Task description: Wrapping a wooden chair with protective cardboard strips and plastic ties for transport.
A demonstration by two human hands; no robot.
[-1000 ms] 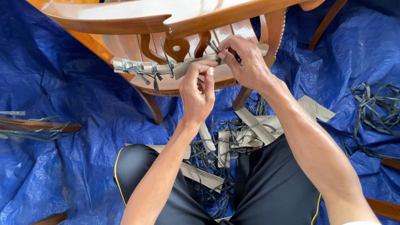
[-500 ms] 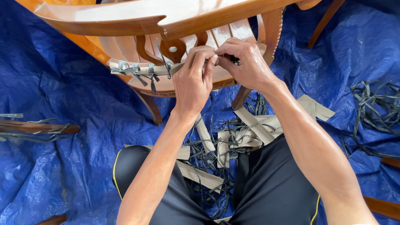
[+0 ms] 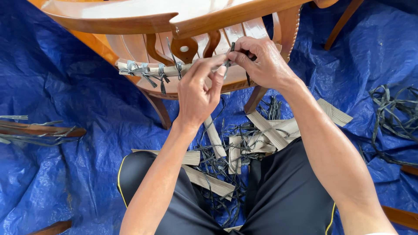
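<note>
Both hands (left hand [image 3: 198, 93], right hand [image 3: 261, 61]) pinch a dark strap [image 3: 230, 54] at the wooden chair [image 3: 183, 19].

A furniture workshop or packing area, with the work done on the floor rather than at a bench. A crumpled blue tarpaulin [image 3: 78, 174] covers the whole floor; on it stands a polished wooden chair [image 3: 174, 26] with carved back slats, and loose wooden furniture parts [image 3: 39, 130] lie at the tarpaulin's left and right edges. Strips of corrugated cardboard [image 3: 265, 130] and tangles of dark plastic strapping [image 3: 392, 109] are strewn across the tarpaulin, as in unpacking or wrapping furniture.
</note>
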